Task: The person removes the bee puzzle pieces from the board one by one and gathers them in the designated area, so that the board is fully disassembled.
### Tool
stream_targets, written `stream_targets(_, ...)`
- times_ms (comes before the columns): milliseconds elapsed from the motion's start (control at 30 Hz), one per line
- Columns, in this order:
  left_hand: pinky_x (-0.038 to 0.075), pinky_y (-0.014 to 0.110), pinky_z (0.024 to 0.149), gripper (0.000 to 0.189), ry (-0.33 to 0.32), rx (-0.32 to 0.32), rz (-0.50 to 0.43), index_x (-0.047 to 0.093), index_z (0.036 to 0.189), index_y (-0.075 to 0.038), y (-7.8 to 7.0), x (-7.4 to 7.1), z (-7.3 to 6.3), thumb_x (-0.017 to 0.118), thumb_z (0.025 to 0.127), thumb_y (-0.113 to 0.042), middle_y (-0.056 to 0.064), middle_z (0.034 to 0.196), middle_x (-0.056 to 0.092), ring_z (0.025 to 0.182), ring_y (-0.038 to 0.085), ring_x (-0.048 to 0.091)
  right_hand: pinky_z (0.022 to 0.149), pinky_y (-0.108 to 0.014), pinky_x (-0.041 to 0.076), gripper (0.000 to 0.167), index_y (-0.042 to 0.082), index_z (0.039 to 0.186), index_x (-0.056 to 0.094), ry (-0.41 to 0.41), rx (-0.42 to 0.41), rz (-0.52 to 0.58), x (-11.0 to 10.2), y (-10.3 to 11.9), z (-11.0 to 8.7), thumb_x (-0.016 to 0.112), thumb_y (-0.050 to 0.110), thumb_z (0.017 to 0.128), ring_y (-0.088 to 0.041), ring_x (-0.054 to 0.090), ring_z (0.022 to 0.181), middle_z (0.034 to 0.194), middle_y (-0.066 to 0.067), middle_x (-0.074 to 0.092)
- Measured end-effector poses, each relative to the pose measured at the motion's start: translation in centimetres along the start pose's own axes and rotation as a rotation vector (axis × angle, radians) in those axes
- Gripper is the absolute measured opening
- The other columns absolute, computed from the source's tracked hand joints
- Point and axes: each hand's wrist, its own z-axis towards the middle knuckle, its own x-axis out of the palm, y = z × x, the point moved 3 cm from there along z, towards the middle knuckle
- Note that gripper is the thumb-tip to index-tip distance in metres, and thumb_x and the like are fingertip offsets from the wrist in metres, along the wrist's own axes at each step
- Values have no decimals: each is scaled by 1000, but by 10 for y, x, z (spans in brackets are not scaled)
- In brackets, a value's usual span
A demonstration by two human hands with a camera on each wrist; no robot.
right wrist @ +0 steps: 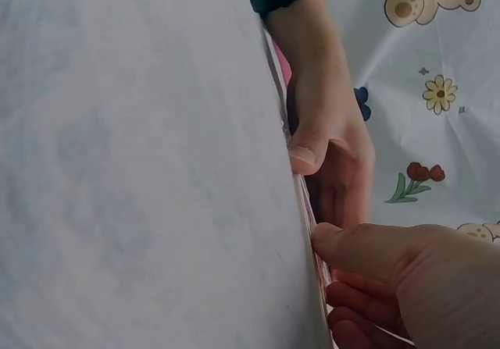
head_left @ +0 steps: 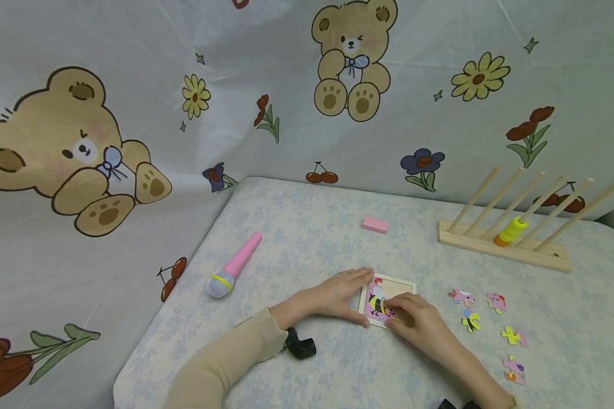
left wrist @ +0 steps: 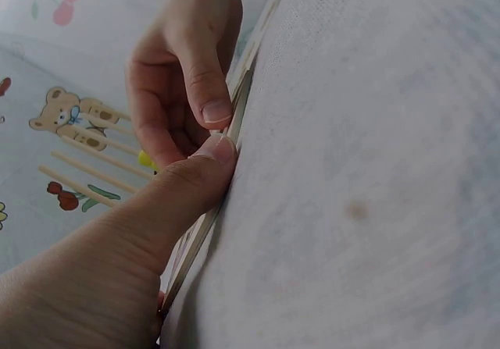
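Note:
A small wooden puzzle tray (head_left: 413, 280) lies on the table, its left part filled with pieces of a bee picture and bare wood showing at upper right. My left hand (head_left: 337, 294) rests along the tray's left edge, fingers at the top corner and thumb near the bottom one. Over the lower middle of the tray, my right hand (head_left: 420, 322) pinches a pink puzzle piece (head_left: 390, 312), partly hidden by its fingers. Both thumbs touch near the tray edge in the left wrist view. Several loose puzzle pieces (head_left: 511, 336) lie to the right.
A pink toy microphone (head_left: 243, 254) lies on the left of the table. Behind the tray is a pink block (head_left: 375, 225). A wooden peg rack (head_left: 529, 257) with yellow and orange beads (head_left: 511, 230) on one peg stands at the back right. A bear-print curtain (head_left: 286, 68) hangs behind.

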Motion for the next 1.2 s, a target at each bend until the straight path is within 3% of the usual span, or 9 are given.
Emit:
stream_targets(533, 10, 28, 112, 108, 3, -2, -2, 13, 151, -3, -1, -1, 0, 66, 78, -62, 9, 156, 14, 142, 13, 7, 81, -13, 39, 35, 9, 100, 71, -12, 17, -11, -2, 1, 0, 83, 3, 68, -11, 55, 90, 99, 5, 62)
stream_targets(800, 10, 29, 113, 109, 4, -5, -2, 13, 151, -3, -1, -1, 0, 66, 77, -62, 9, 156, 14, 142, 14, 8, 60, -17, 39, 32, 8, 96, 72, -13, 14, 25, -2, 3, -1, 82, -2, 67, -5, 44, 76, 92, 4, 58)
stream_targets(1200, 9, 28, 113, 109, 3, -1, -4, 12, 151, -4, -1, 0, 0, 66, 77, -63, 9, 156, 14, 142, 14, 7, 66, -22, 48, 34, 8, 99, 70, -1, -21, 49, -2, 5, 0, 81, -3, 69, -9, 54, 80, 95, 2, 61)
